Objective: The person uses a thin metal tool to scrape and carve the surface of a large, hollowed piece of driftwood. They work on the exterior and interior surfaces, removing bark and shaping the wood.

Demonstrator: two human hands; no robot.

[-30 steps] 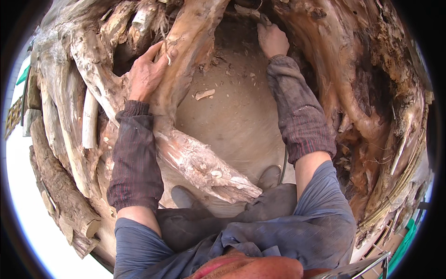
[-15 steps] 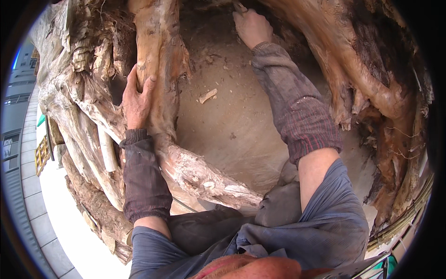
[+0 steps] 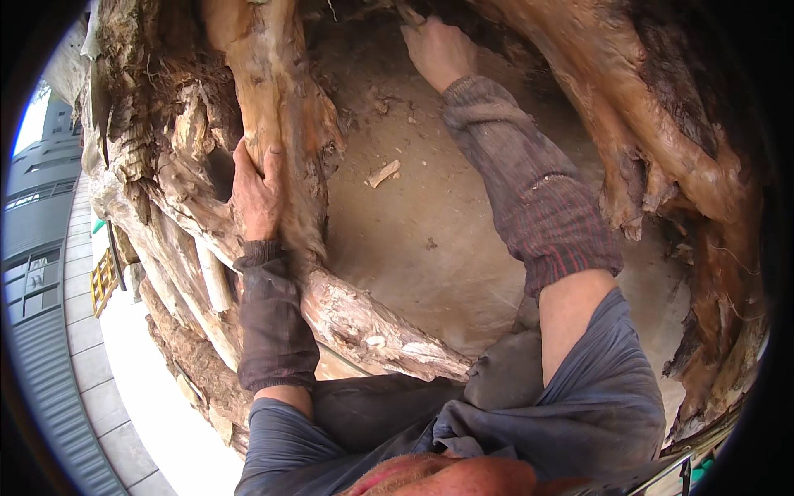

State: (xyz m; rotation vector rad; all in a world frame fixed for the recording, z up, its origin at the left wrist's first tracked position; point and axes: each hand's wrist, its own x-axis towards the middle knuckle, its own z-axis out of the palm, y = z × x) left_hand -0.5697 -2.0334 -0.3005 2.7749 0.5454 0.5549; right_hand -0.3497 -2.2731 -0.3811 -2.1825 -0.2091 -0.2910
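Observation:
My left hand (image 3: 258, 194) grips the side of a thick, upright, orange-brown tree root (image 3: 266, 91), thumb on its front and the other fingers partly hidden behind its left edge. At the top of the view, my right hand (image 3: 444, 54) is closed, reaching deep into the hollow between the roots. A small, narrow end of something (image 3: 408, 13) shows at its fingers; shadow and the picture's edge hide what it is. Under both arms lies the dusty brown floor of the hollow (image 3: 430, 223), with a pale wood chip (image 3: 385, 174) on it.
A large, smooth root (image 3: 571, 91) arches along the right. A pale broken limb (image 3: 372, 326) crosses low in front of my legs. Weathered grey roots (image 3: 165, 240) stand at the left, with paving (image 3: 91, 364) and a grey building (image 3: 37, 273) beyond.
The view has swung a little, so the wood sits further right and lower. Against the wood, my right hand has shifted slightly left. My left hand keeps its hold on the root.

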